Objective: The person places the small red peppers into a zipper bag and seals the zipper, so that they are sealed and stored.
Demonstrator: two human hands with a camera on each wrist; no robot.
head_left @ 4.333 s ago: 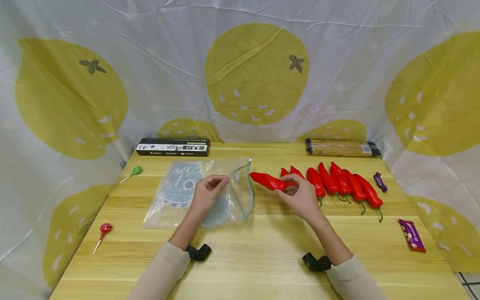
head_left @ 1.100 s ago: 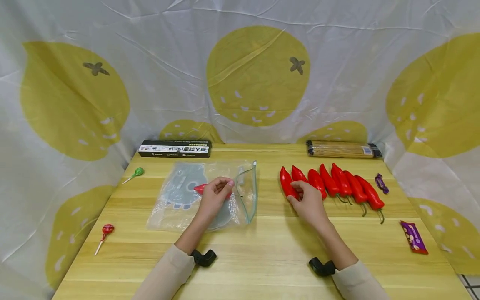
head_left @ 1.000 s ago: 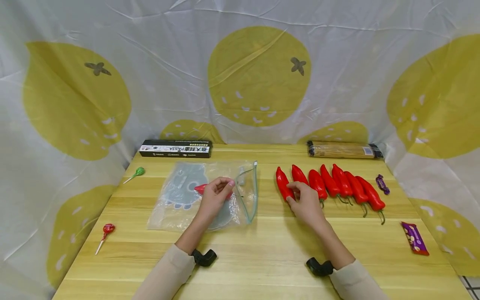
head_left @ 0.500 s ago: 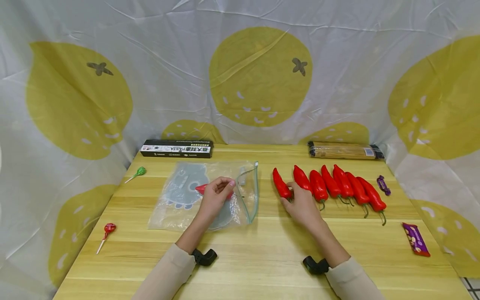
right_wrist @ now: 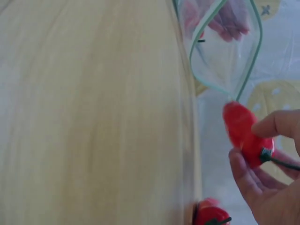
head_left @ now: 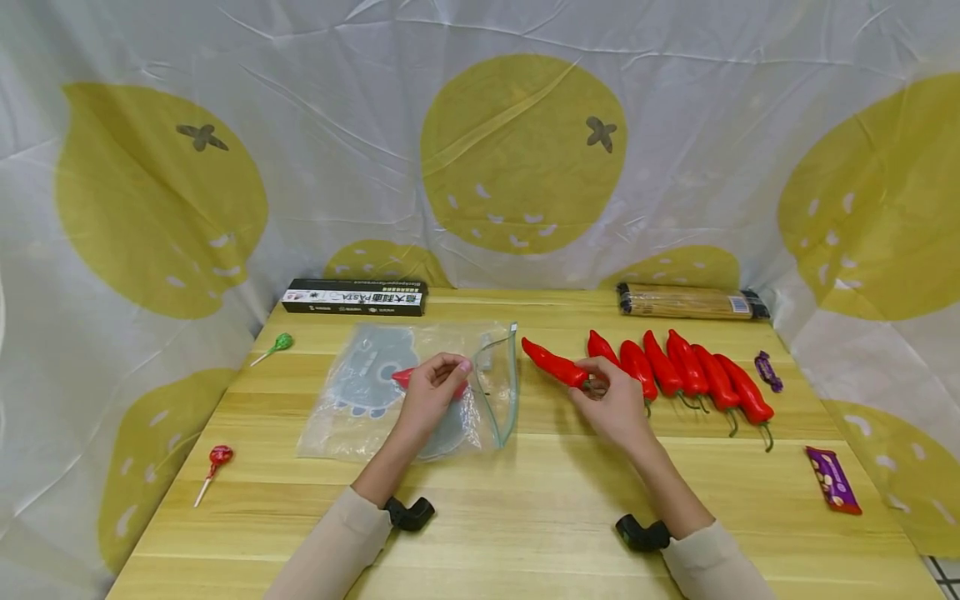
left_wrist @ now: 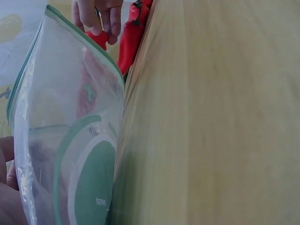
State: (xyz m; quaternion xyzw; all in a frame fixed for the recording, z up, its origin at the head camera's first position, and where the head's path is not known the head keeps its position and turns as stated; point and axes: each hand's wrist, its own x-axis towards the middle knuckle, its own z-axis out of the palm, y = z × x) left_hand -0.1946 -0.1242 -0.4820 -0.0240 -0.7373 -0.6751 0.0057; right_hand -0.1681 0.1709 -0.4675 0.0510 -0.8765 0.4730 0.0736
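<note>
A clear zip bag with a blue-grey cartoon print lies on the table, its green-edged mouth held apart and facing right. My left hand pinches the bag's upper layer near the mouth. Under that hand, inside the bag, is a red chili pepper, partly hidden. My right hand grips another red chili pepper by its stem end, thumb on one side and fingers on the other. Its tip points left, just short of the bag's opening. Beside the right hand lies a row of several red peppers.
A black pasta box stands at the back left, and a pack of dry noodles at the back right. Green and red lollipops lie at left. A purple wrapped candy and a purple snack bar lie at right.
The pepper first held at the bag's mouth is now inside it. My right hand has since taken the row's leftmost pepper and swung it left toward the opening. My left hand keeps its pinch.
</note>
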